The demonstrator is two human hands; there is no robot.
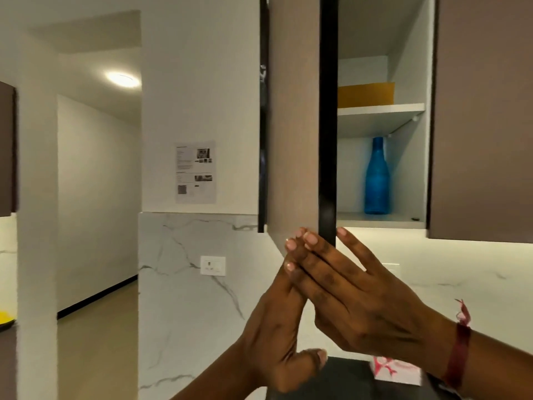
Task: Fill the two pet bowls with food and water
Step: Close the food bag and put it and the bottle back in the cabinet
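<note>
No pet bowls are in view. A wall cabinet door point(294, 125) stands half open, its black edge turned toward me. My right hand point(360, 298) pinches the door's bottom corner, fingers on the outer face and thumb on the inner side. My left hand point(277, 342) reaches up from below with flat fingers touching the same corner, holding nothing. Inside the cabinet a blue bottle point(376, 180) stands upright on the lower shelf. A yellow object point(366, 95) lies on the upper shelf.
A closed brown cabinet door point(484, 116) hangs to the right. Marble backsplash carries a wall socket point(212, 266), with a printed sheet point(195, 172) above. A white and pink packet point(395, 370) lies on the dark surface below my hands. A corridor opens on the left.
</note>
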